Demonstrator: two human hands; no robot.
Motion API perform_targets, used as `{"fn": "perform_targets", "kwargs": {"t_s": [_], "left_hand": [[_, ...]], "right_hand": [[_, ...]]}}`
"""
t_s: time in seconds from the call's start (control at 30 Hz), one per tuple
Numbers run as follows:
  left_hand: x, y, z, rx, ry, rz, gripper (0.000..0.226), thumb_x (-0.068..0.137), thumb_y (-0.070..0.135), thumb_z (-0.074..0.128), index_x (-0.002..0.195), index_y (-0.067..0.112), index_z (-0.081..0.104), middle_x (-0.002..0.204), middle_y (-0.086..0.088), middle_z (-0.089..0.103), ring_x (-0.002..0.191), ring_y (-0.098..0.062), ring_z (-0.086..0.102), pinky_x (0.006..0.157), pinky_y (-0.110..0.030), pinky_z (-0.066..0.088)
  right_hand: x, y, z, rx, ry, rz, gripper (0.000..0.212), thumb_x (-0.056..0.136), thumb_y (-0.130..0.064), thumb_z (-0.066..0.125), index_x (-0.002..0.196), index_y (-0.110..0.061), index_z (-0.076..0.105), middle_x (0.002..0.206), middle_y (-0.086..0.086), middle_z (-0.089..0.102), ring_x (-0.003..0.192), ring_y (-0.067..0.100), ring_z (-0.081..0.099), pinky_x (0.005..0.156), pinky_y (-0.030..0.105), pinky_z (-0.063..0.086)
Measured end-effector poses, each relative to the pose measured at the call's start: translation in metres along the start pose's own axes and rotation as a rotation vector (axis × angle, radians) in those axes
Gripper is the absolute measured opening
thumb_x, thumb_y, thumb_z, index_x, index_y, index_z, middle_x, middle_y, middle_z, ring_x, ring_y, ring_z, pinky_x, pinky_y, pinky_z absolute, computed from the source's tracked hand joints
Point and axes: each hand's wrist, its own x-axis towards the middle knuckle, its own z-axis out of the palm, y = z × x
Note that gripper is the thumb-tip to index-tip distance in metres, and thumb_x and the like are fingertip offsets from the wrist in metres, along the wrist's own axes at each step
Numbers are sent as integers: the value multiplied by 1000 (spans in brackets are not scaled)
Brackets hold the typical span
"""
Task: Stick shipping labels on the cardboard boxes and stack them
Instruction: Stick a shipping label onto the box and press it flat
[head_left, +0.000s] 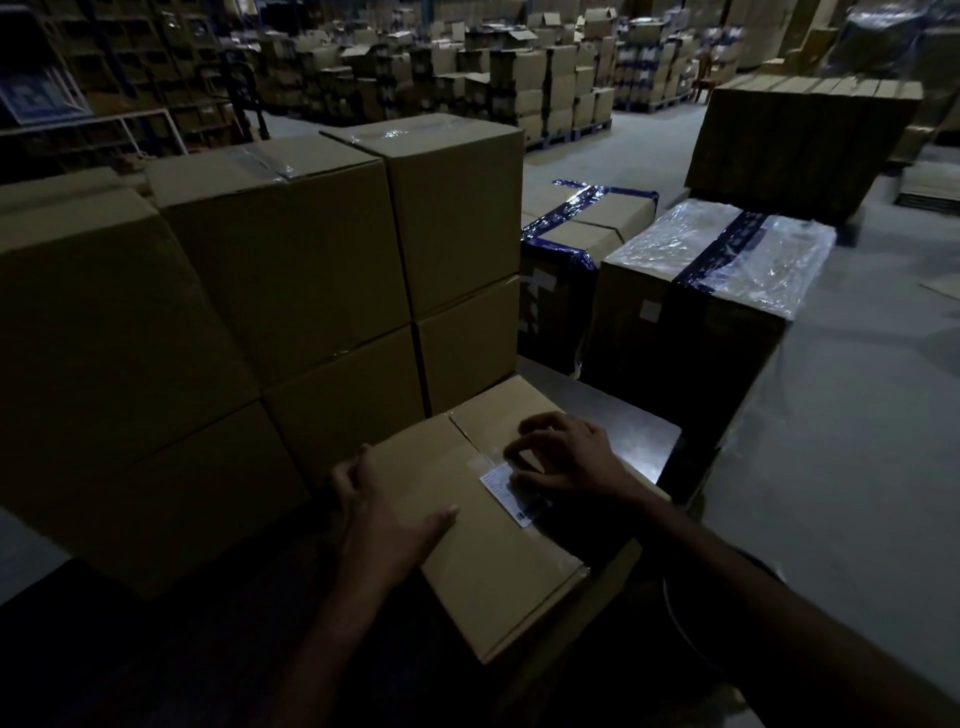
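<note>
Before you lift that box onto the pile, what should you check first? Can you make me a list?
1. Label on the box top: ok, though the right hand hides part of it.
2. Label pressed flat all over: cannot tell.
3. Box flaps closed: ok, clear tape along the seam.
4. Left hand steadying the box's left edge: ok.
5. Stack beside it standing even: ok.
6. Free spot on the stack: cannot tell.

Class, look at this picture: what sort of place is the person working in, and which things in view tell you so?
Most likely a warehouse or shipping depot. Stacks of sealed cardboard boxes stand close by, many more cartons on pallets fill the background, and the right hand presses a shipping label onto a box.
</note>
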Motion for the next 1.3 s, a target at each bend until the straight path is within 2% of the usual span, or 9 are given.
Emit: {"fn": "perform_targets", "kwargs": {"t_s": [0.07,0.17,0.27,0.43,0.6,0.73,0.87,1.13,1.3], "left_hand": [[11,5,5,56,62,78,131,55,69,83,157,25,14,157,4,5,142,-32,24,108,-51,38],[23,16,15,51,-10,122,137,49,80,77,158,27,13,163,4,-1,149,-29,8,115,-56,30],[23,16,25,76,-84,139,136,49,91,66,157,28,12,165,6,-3,151,-20,-6,119,-56,21],[20,3,33,77,7,178,147,33,110,31,154,28,21,165,8,4,151,-12,-6,122,-49,17],[21,6,34,90,41,202,140,39,105,40,152,25,26,165,3,10,152,-14,-3,122,-47,16],[20,5,35,84,78,213,145,35,110,25,152,24,28,165,2,13,152,-15,-1,122,-48,16],[21,6,37,56,80,207,137,41,101,42,152,23,29,165,1,17,152,-15,2,122,-47,16],[34,5,37,53,84,214,126,50,88,68,151,22,32,164,0,19,151,-15,5,121,-40,15],[33,5,37,54,69,206,130,47,95,59,152,23,30,165,1,16,152,-14,2,121,-40,10]], "right_hand": [[-1,-4,0,3,25,3,46,75,-73,48,111,-48,62,133,-14,48,127,4,35,110,49,18],[-7,-12,11,4,97,40,35,79,-64,57,106,-42,65,128,-12,51,126,6,38,113,50,14],[-18,-24,29,-10,241,106,31,80,-53,62,103,-33,68,123,-7,57,118,11,45,101,33,25],[-26,-32,38,-33,316,152,31,80,-48,65,105,-31,67,117,-8,56,113,10,44,91,25,22],[-20,-29,36,-28,300,171,22,80,-48,65,97,-35,67,113,-12,54,112,8,43,86,25,18],[-19,-26,37,-40,296,168,28,79,-48,66,102,-33,67,115,-10,55,113,10,42,84,24,18],[-14,-22,36,36,303,173,20,77,-42,70,95,-33,70,112,-9,59,111,11,48,92,31,34],[-9,-24,35,46,294,223,17,80,-39,70,93,-29,70,112,-8,57,112,10,43,86,23,24],[-8,-25,37,27,295,222,20,81,-40,69,98,-29,71,114,-7,58,113,12,44,87,25,26]]}}
